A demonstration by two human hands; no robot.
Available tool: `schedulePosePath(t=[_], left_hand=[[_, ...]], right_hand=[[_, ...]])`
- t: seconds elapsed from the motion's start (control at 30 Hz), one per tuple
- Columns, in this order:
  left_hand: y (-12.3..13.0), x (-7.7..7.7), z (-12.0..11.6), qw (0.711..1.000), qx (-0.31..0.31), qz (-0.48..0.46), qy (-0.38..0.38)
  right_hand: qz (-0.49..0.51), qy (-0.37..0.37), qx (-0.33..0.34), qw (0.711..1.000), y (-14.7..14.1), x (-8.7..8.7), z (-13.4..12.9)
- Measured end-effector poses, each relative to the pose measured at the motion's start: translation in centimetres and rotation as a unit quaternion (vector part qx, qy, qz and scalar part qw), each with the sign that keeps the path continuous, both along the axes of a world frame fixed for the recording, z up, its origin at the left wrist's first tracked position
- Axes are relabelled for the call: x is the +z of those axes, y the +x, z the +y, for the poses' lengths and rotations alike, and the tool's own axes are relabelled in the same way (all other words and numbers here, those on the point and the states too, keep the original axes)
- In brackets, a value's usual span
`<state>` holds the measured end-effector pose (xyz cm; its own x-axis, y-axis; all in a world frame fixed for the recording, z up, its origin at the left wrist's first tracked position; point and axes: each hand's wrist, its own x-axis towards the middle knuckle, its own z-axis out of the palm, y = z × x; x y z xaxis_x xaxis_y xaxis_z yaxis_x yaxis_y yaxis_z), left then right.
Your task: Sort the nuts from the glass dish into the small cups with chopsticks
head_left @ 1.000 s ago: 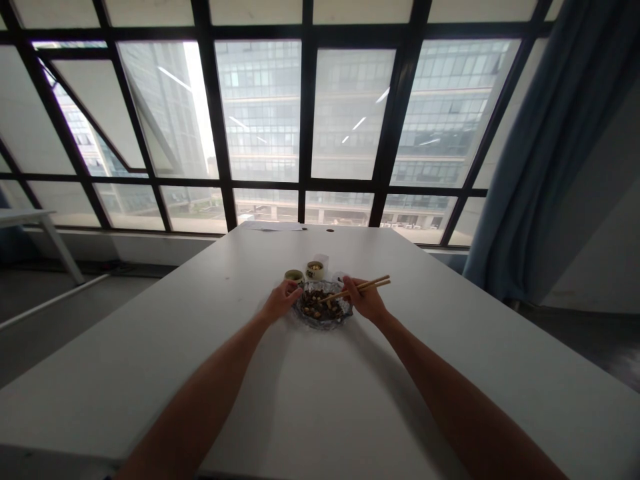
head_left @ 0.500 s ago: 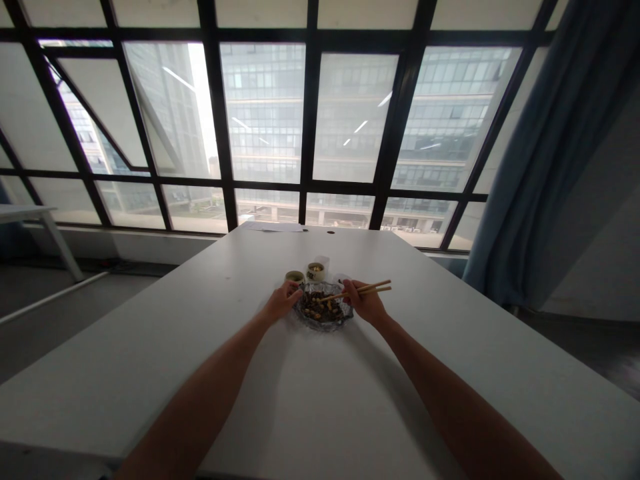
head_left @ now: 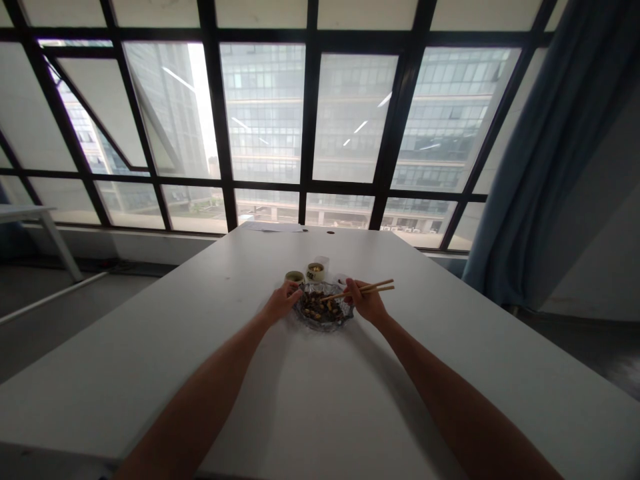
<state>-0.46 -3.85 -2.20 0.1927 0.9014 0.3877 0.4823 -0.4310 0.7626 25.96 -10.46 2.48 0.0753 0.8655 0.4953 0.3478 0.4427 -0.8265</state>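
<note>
A clear glass bowl (head_left: 327, 327) stands on the white table, with small dark and lighter pieces (head_left: 320, 309) in it. My left hand (head_left: 283, 299) grips the bowl's left rim. In my right hand (head_left: 365, 301), at the bowl's right side, is a pair of wooden chopsticks (head_left: 383, 286). Their tips reach in over the pieces near the bowl's middle; whether they pinch anything is too small to tell. Just behind the bowl are two small cups, a greenish one (head_left: 295, 276) at the left and one with dark marks (head_left: 315, 272) that holds light pieces.
White paper (head_left: 274, 227) lies at the far end of the table (head_left: 310, 400), near two small dark round spots. A small pale item sits behind my right hand. Beyond are windows, a blue curtain (head_left: 530, 153) at the right and another table (head_left: 25, 212) at the left.
The chopsticks have shifted slightly to the right, their tips still over the bowl. My left hand and the bowl have stayed in place.
</note>
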Motion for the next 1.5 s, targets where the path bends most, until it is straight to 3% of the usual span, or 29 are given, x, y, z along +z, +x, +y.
schedulePosePath(t=[0.13, 0.33, 0.63, 0.73, 0.83, 0.97, 1.03, 1.13, 1.2, 1.27, 1.33, 1.37, 1.43, 1.5], left_hand=[[0.3, 0.4, -0.4, 0.998, 0.050, -0.001, 0.036], [0.3, 0.7, -0.9, 0.986, 0.134, 0.076, 0.057], [-0.3, -0.2, -0.6, 0.963, 0.163, 0.189, 0.107], [-0.4, -0.5, -0.2, 0.967, 0.150, 0.172, 0.111], [-0.4, -0.5, -0.1, 0.975, 0.135, 0.145, 0.105], [-0.3, -0.4, -0.3, 0.981, 0.118, 0.119, 0.101], [-0.3, -0.2, -0.4, 0.981, 0.118, 0.120, 0.099], [-0.2, 0.0, -0.6, 0.978, 0.124, 0.136, 0.095], [-0.2, 0.1, -0.7, 0.977, 0.129, 0.143, 0.094], [-0.1, 0.2, -0.7, 0.976, 0.134, 0.144, 0.095], [0.0, 0.2, -0.8, 0.975, 0.137, 0.148, 0.095], [0.0, 0.2, -0.8, 0.974, 0.137, 0.152, 0.095], [0.0, 0.2, -0.9, 0.973, 0.137, 0.161, 0.096], [0.0, 0.3, -1.1, 0.971, 0.137, 0.169, 0.099]], right_hand=[[0.072, -0.021, -0.026, 0.997, 0.8, 0.0, 0.7], [0.213, -0.130, -0.036, 0.968, 2.5, 0.2, 2.0], [0.222, -0.086, -0.072, 0.969, 3.2, 0.7, 1.8], [0.136, 0.036, -0.116, 0.983, 2.6, 1.2, 0.4], [-0.037, 0.140, -0.083, 0.986, 1.4, 1.8, -1.5], [-0.290, 0.260, 0.036, 0.920, -0.6, 2.7, -3.1], [-0.346, 0.295, 0.060, 0.889, -1.2, 3.1, -3.4], [-0.360, 0.313, 0.061, 0.877, -1.3, 3.2, -3.6], [-0.339, 0.297, 0.066, 0.890, -1.2, 3.0, -3.6], [-0.264, 0.246, 0.056, 0.931, -1.4, 2.8, -3.4], [-0.104, 0.172, 0.010, 0.980, -1.9, 2.8, -2.8], [0.011, 0.135, -0.033, 0.990, -2.2, 3.0, -2.4], [0.179, 0.086, -0.056, 0.979, -2.7, 3.6, -1.2], [0.202, 0.091, -0.064, 0.973, -2.9, 4.3, 0.3]])
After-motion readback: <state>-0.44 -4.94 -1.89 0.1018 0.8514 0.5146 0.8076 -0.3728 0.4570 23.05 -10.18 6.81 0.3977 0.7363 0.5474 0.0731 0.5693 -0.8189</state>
